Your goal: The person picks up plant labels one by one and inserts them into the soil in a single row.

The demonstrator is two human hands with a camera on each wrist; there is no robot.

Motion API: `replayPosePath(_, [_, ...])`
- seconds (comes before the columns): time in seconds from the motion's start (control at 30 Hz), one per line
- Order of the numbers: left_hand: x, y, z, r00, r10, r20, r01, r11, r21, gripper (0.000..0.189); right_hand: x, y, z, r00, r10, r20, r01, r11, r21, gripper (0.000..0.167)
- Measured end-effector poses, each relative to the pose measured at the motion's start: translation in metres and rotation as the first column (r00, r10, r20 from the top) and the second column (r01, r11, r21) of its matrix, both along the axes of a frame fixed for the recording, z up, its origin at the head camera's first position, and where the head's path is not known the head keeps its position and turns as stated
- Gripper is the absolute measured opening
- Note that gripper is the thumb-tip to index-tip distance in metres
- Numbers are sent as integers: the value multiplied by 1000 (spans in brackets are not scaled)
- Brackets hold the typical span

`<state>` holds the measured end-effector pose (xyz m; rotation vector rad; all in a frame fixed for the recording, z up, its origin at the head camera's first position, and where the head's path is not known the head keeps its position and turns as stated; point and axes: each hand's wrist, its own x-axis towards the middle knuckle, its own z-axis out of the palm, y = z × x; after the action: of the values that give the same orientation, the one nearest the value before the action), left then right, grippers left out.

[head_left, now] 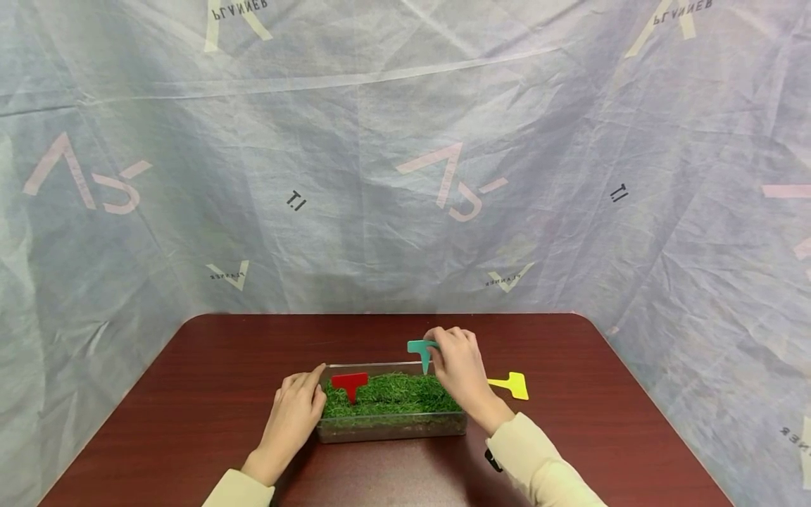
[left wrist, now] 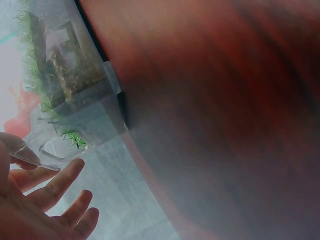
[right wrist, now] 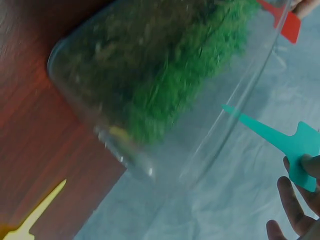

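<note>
My right hand pinches a teal T-shaped plant marker by its flat head, pointed end down. In the right wrist view the teal marker's tip is apart from the green grass, near the box's rim. The grass fills a long clear plastic box with a dark layer below. At the box's left end my left hand holds the rim, thumb and forefinger at the plastic, other fingers loosely spread outside. A red T-shaped plant marker stands upright in the grass near that hand.
A yellow T-shaped plant marker lies on the dark red wooden table right of the box, partly hidden by my right hand. Grey printed cloth hangs behind and beside the table.
</note>
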<state>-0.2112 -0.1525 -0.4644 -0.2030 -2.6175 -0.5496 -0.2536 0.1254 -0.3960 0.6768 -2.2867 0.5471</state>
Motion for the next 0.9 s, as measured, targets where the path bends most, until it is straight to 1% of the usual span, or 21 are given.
replayPosePath(0.17, [-1, 0, -1, 1000, 2, 5, -2, 1000, 1, 39, 6, -10, -5, 999, 36, 9, -36, 999, 4, 15])
replayPosePath(0.47, [-1, -1, -1, 1000, -1, -17, 1, 1000, 6, 39, 15, -25, -12, 999, 53, 13, -53, 998, 20, 17])
replayPosePath(0.73, [0, 0, -1, 1000, 2, 0, -2, 1000, 17, 39, 16, -32, -23, 996, 85, 39, -85, 996, 1, 16])
replayPosePath(0.9, [0, -1, -2, 1000, 1, -1, -1, 1000, 13, 39, 15, -34, -30, 996, 88, 28, -88, 996, 11, 16])
